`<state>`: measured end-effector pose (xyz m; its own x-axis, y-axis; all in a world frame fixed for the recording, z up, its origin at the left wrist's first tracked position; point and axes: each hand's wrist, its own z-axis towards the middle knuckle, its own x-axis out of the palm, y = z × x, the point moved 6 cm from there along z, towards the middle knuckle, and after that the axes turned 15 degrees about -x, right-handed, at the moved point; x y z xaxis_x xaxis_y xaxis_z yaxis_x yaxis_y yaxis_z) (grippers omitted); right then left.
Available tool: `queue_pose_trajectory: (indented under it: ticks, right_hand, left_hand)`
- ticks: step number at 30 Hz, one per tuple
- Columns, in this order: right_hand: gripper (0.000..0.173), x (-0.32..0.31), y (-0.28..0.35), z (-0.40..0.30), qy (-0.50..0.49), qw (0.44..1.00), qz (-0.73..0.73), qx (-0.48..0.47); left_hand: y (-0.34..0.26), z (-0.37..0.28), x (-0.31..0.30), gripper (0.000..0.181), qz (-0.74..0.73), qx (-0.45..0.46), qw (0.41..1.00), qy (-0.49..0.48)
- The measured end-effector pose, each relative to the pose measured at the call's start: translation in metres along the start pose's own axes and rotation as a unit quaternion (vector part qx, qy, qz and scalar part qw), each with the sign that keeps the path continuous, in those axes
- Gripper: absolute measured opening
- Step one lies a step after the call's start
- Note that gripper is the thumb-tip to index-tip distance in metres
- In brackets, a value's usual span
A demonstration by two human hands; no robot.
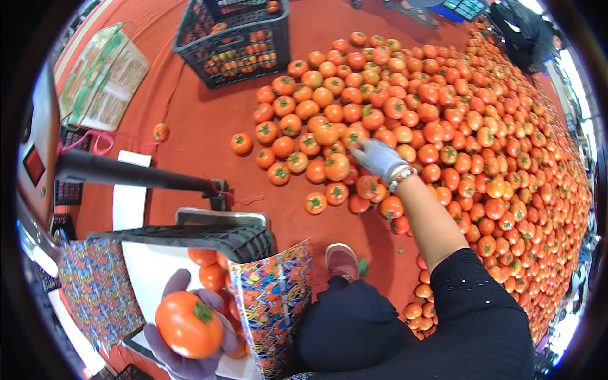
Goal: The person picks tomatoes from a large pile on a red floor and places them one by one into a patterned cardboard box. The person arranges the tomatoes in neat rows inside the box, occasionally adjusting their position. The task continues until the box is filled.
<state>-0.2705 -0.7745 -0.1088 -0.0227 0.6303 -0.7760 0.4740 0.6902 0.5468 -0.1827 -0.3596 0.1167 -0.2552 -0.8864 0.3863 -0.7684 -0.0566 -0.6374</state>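
My left hand [190, 327], in a purple-grey glove, holds a large orange-red tomato [189, 324] with its green calyx facing up. It is over a black plastic crate [251, 244] lined with white and with patterned sheets [275, 294]; several tomatoes [212, 277] lie inside. My right hand [377, 156], in a pale glove with a bead bracelet [402, 177] at the wrist, reaches into a large heap of tomatoes [446, 128]. Its fingertips touch a tomato [352, 137] at the heap's near left part; whether they grip it cannot be told.
A black crate [232, 78] with tomatoes stands beyond the heap, a whitish-green basket [107, 78] at the upper left. A dark metal bar [133, 173] juts in from the left. One tomato [160, 132] lies apart on the red floor covering. Another person [520, 35] is at the upper right.
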Motion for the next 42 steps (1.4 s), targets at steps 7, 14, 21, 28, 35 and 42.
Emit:
queue_pose_trajectory:
  ticks: [7, 14, 21, 28, 35, 42]
  right_hand:
    - [0.047, 0.105, -0.105, -0.015, 0.074, 0.976, -0.162, 0.124]
    - [0.067, 0.095, -0.103, -0.028, 0.049, 0.994, -0.075, 0.07]
    - [0.092, 0.092, -0.051, -0.027, 0.168, 0.944, -0.254, 0.126]
    - [0.073, 0.064, -0.054, -0.047, -0.075, 0.991, -0.096, 0.064]
    - [0.084, -0.016, 0.135, -0.08, -0.151, 0.811, 0.524, -0.212]
    - [0.07, -0.051, 0.317, -0.108, -0.095, 0.691, 0.389, -0.602]
  left_hand:
    - [-0.05, 0.038, -0.156, 0.057, 0.317, 0.032, 0.914, -0.249]
    - [-0.038, 0.079, -0.202, 0.079, 0.447, 0.058, 0.866, -0.217]
    - [-0.007, 0.092, -0.163, 0.076, 0.678, 0.036, 0.715, -0.167]
    - [-0.017, 0.104, -0.191, 0.058, 0.441, -0.129, 0.887, -0.046]
    - [-0.03, 0.079, -0.158, 0.052, 0.751, 0.026, 0.642, -0.154]
    - [-0.014, 0.016, 0.021, 0.095, 0.169, 0.033, 0.973, 0.156]
